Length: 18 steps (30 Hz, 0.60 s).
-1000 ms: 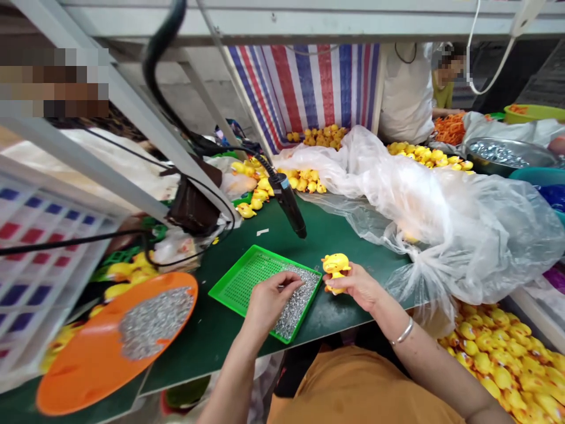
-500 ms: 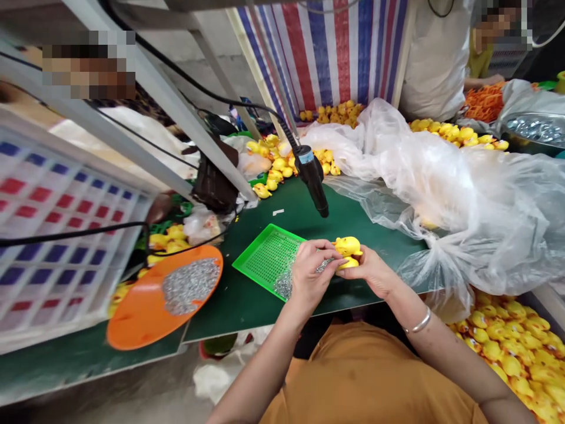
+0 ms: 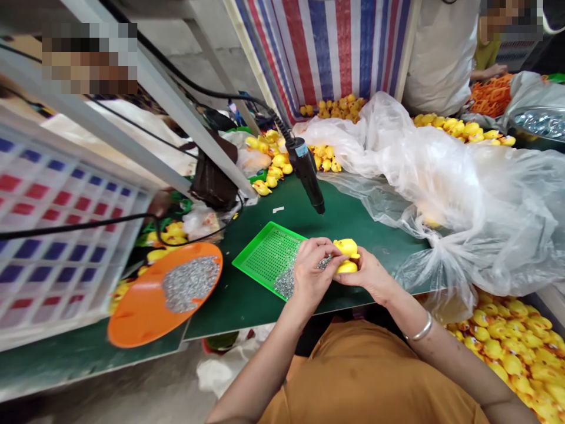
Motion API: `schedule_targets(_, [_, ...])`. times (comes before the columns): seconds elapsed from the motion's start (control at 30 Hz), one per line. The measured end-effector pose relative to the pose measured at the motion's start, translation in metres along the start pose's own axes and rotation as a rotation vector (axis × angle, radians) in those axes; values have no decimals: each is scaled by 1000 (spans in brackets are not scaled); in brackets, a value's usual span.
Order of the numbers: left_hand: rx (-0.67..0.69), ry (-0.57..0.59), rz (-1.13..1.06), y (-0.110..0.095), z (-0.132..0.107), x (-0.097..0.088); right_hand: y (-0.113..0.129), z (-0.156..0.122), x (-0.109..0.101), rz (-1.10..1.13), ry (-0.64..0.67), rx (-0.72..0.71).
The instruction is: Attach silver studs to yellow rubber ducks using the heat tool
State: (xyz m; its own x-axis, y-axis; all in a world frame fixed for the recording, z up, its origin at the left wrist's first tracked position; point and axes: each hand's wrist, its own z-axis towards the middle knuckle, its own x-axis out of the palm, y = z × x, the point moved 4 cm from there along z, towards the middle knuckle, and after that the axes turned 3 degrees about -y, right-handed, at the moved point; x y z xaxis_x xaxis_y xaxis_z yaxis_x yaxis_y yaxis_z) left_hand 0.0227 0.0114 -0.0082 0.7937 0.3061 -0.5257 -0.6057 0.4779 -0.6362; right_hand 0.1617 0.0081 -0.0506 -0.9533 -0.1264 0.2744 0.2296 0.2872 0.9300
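Observation:
My right hand [image 3: 373, 275] holds a yellow toy duck [image 3: 345, 247] over the front of the green table, fingers wrapped round its right side. My left hand [image 3: 312, 268] meets the duck from the left, thumb and fingertips pinched against it. Whatever small piece those fingertips hold is too small to make out. Silver bits, looking like screws, show between the left fingers. Beneath and left of that hand lies a green perforated tray [image 3: 260, 253] with small silver screws [image 3: 285, 281] at its near side. A black electric screwdriver [image 3: 308, 176] hangs by its cable above the table, beyond my hands.
An orange dish [image 3: 136, 318] with a heap of silver screws stands at left, by a white crate [image 3: 57, 235]. Clear plastic bags [image 3: 463, 200] cover the right side. Many yellow ducks [image 3: 512, 347] lie at lower right, more at the back. Co-workers are beyond.
The hanging screwdriver has swung slightly left. The duck has turned a little between my hands, which stay in nearly the same place.

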Motion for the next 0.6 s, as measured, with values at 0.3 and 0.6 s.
schedule_targets(0.3, [-344,94,-244,18,2,4,-2,-3,2,173,22,151])
schedule_targets(0.6, [-231,514,374,54,-14,0,0,3,-7,373,64,211])
